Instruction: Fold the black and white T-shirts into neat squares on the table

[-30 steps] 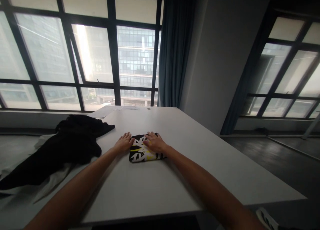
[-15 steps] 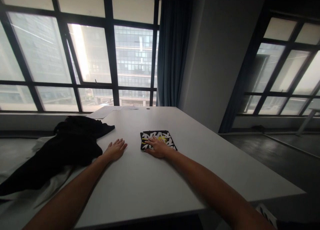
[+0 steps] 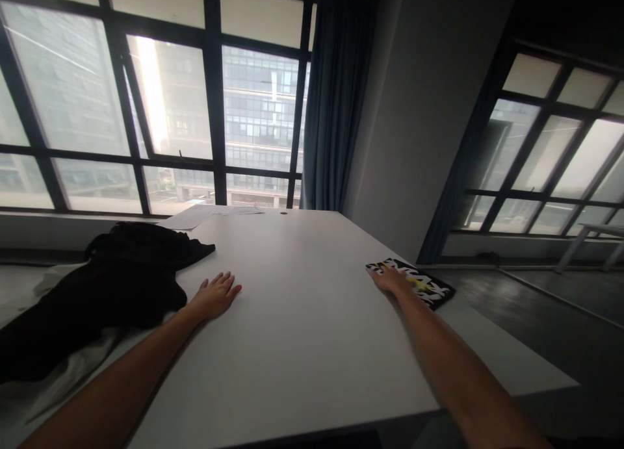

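The right hand [image 3: 390, 279] has slid the folded patterned cloth [image 3: 419, 284] to the tabletop [image 3: 302, 319] edge, fingers flat on it (not gripping). The left hand [image 3: 214, 294] rests open, holding nothing.

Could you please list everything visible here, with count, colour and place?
folded cloth: one, black with white and yellow print, at the table's right edge, under the right hand's fingers
black garment: one, black, heaped on the table's left side
white cloth: one, white, under the black garment at the left
papers: a few, white, at the table's far end by the window
table: one, white, centre
curtain: one, blue, beside the window
left hand: one, flat on the table, palm down, near the black garment
right hand: one, resting on the folded cloth
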Action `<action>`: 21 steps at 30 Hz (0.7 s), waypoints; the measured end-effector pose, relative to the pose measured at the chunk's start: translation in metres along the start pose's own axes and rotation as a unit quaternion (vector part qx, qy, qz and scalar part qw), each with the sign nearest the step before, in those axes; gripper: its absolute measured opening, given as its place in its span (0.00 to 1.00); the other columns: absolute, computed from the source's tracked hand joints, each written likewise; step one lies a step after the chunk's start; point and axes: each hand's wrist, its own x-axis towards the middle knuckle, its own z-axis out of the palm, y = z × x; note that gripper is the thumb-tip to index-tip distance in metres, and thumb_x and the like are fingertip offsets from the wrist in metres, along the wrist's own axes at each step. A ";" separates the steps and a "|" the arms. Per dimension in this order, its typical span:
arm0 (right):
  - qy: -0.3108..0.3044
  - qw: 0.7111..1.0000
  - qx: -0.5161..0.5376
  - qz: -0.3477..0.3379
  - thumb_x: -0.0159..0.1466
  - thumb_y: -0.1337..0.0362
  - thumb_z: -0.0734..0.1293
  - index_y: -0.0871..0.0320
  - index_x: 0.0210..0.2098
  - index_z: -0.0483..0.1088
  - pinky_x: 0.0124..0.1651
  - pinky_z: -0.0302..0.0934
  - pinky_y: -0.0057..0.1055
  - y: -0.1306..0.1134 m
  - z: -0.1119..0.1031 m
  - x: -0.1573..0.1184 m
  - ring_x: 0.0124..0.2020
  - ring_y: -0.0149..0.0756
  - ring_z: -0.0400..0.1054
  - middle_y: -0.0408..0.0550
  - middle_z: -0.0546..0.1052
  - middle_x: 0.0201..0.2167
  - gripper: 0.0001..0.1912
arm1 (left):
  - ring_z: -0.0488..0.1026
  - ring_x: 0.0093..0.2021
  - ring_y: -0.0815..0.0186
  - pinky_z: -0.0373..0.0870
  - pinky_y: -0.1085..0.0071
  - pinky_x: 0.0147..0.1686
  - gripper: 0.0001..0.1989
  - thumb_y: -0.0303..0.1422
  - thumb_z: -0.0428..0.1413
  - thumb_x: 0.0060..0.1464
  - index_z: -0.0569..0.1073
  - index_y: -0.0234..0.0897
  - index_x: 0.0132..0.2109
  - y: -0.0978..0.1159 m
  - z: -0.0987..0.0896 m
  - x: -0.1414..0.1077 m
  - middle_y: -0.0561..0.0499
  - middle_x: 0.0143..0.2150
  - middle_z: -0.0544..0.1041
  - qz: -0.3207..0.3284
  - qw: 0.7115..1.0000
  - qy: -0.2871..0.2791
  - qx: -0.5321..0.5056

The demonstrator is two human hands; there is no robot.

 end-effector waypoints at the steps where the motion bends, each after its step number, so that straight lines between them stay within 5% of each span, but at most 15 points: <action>1: 0.004 1.000 0.005 0.019 0.66 0.40 0.53 0.53 0.68 0.58 0.61 0.42 0.72 0.007 0.001 0.007 0.68 0.68 0.44 0.61 0.57 0.69 0.37 | 0.43 0.74 0.53 0.42 0.46 0.68 0.36 0.49 0.33 0.65 0.56 0.32 0.70 0.000 0.000 0.000 0.41 0.74 0.49 -0.001 1.000 -0.002 0.004; 10: 0.076 0.996 0.006 0.047 0.67 0.43 0.53 0.61 0.65 0.62 0.63 0.41 0.66 0.006 0.012 0.034 0.67 0.69 0.47 0.69 0.58 0.66 0.37 | 0.46 0.73 0.53 0.45 0.47 0.67 0.33 0.47 0.36 0.66 0.59 0.33 0.69 0.010 -0.007 -0.006 0.41 0.73 0.52 -0.010 1.000 0.003 0.017; 14: 0.145 0.986 -0.061 -0.045 0.66 0.44 0.58 0.67 0.63 0.63 0.65 0.33 0.65 -0.023 0.009 0.017 0.67 0.70 0.45 0.72 0.60 0.64 0.37 | 0.58 0.69 0.54 0.52 0.54 0.66 0.29 0.45 0.38 0.66 0.67 0.37 0.65 0.007 -0.025 -0.007 0.43 0.70 0.61 -0.033 0.997 0.057 0.044; 18: 0.052 0.982 -0.014 -0.182 0.69 0.43 0.52 0.61 0.63 0.64 0.64 0.38 0.65 -0.073 0.003 -0.019 0.66 0.64 0.48 0.66 0.63 0.63 0.35 | 0.48 0.71 0.44 0.31 0.38 0.66 0.28 0.41 0.46 0.63 0.65 0.32 0.65 -0.017 -0.058 -0.015 0.35 0.72 0.55 -0.140 0.970 0.169 0.100; 21: 0.008 0.977 0.018 -0.212 0.69 0.43 0.51 0.57 0.63 0.63 0.65 0.41 0.61 -0.104 0.007 -0.047 0.66 0.57 0.51 0.62 0.63 0.64 0.33 | 0.53 0.69 0.38 0.38 0.36 0.64 0.22 0.35 0.53 0.56 0.75 0.31 0.55 -0.042 -0.076 -0.024 0.30 0.66 0.65 -0.250 0.947 0.145 0.140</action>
